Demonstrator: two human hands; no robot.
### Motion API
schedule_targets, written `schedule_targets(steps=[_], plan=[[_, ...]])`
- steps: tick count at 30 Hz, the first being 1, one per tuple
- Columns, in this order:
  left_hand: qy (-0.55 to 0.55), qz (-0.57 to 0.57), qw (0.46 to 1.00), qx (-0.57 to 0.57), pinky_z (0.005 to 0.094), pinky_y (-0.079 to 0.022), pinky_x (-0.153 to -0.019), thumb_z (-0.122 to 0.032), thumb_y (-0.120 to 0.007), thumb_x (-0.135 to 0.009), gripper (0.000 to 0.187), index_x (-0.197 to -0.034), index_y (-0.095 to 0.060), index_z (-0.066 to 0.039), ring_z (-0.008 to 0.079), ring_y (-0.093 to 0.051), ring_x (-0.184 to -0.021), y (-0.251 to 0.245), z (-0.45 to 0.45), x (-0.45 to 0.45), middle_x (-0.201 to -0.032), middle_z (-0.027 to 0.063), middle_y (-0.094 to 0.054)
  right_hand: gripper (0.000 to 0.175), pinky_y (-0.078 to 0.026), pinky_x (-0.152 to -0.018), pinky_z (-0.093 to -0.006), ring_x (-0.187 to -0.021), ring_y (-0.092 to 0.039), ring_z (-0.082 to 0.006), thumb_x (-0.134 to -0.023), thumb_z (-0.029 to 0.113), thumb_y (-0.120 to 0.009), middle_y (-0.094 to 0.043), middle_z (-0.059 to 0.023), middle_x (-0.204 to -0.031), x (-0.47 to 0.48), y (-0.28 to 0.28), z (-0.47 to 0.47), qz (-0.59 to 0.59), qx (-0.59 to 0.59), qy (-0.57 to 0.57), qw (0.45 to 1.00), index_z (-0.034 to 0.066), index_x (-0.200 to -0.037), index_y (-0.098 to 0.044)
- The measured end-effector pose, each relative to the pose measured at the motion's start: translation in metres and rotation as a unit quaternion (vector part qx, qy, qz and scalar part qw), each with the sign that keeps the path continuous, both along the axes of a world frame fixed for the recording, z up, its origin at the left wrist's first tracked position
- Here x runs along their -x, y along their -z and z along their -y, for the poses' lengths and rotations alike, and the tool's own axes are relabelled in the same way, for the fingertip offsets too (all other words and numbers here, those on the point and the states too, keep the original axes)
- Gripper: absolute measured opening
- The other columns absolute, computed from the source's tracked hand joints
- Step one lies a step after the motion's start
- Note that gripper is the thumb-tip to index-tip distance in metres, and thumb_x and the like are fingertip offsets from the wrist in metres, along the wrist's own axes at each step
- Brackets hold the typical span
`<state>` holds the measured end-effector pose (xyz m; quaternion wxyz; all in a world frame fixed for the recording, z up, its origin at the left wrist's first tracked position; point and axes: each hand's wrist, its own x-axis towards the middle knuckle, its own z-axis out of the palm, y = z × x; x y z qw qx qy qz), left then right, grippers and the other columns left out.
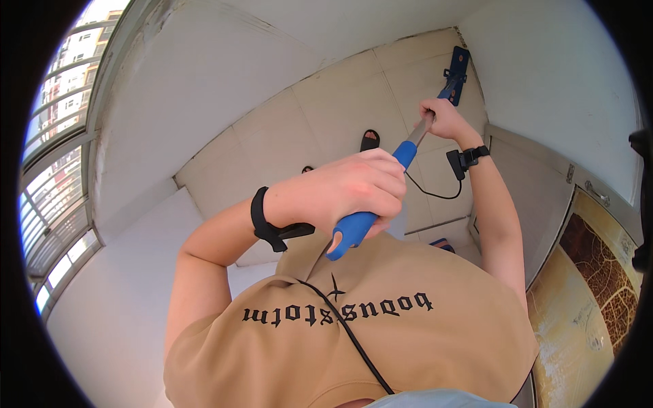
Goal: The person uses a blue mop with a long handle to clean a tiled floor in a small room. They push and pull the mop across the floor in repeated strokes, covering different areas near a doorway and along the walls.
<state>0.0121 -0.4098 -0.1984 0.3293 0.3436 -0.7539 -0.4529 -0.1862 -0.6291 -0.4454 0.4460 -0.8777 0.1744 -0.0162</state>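
Observation:
A flat mop with a blue handle grip (352, 229) slants away from my chest towards the far right. My left hand (359, 186) is wrapped around the grip near its top end. Further down, my right hand (443, 118) grips the handle around its metal pole (419, 131). Beyond that hand, the narrow blue mop head (460, 61) is at the floor beside the right wall, close to the far corner. No cloth shows on the side of the head that faces me.
Beige tiles cover the floor (336, 107) between white walls. A barred window (66, 92) is on the left. At right stand a grey panel (530, 194) with a metal handle (597, 193) and a patterned panel (576, 285). A slipper (443, 245) lies below my right arm. A black cable (433, 194) hangs between my arms.

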Motion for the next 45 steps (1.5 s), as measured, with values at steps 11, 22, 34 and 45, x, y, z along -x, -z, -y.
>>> schedule_targets(steps=[11, 22, 34, 45], plan=[[0.257, 0.067, 0.964, -0.011, 0.0385, -0.045, -0.076, -0.051, -0.098, -0.043, 0.058, -0.057, -0.060, -0.009, 0.0284, -0.064, -0.070, 0.007, 0.048, 0.065, -0.058, 0.0013, -0.059, 0.041, -0.042, -0.066, -0.0459, -0.077, -0.051, -0.0372, -0.070, 0.007, -0.084, -0.051, -0.0138, -0.070, 0.081, 0.038, -0.012, 0.020, 0.069, 0.117, 0.990, 0.0054, -0.072, -0.044], [0.168, -0.012, 0.982, -0.081, 0.0372, -0.043, -0.076, -0.054, -0.096, -0.040, 0.062, -0.061, -0.055, -0.012, 0.0276, -0.058, -0.063, 0.008, -0.002, 0.015, -0.060, 0.0007, -0.056, 0.041, -0.044, -0.067, -0.0471, -0.074, -0.051, -0.0387, -0.072, 0.015, -0.084, -0.053, -0.0143, -0.067, -0.007, 0.049, -0.067, -0.001, -0.045, -0.005, 0.999, 0.0055, -0.069, -0.044], [-0.045, -0.009, 0.990, -0.137, 0.0367, -0.043, -0.061, -0.029, -0.084, -0.052, 0.037, -0.065, -0.054, -0.012, 0.0281, -0.056, -0.059, -0.107, -0.278, 0.015, -0.060, 0.0016, -0.050, 0.035, -0.044, -0.062, -0.0497, -0.071, -0.054, -0.0423, -0.072, 0.020, -0.080, -0.056, -0.0172, -0.064, -0.128, -0.013, -0.361, 0.104, -0.137, -0.240, 0.955, 0.0047, -0.063, -0.049], [-0.596, -0.011, 0.796, -0.105, 0.0359, -0.044, -0.065, -0.013, -0.067, -0.058, 0.020, -0.060, -0.048, -0.011, 0.0232, -0.050, -0.052, -0.135, -0.444, 0.053, -0.055, 0.0017, -0.048, 0.029, -0.045, -0.063, -0.0519, -0.071, -0.058, -0.0441, -0.070, 0.022, -0.080, -0.058, -0.0169, -0.067, -0.227, -0.021, -0.596, 0.083, -0.181, -0.420, 0.886, 0.0075, -0.070, -0.055]])
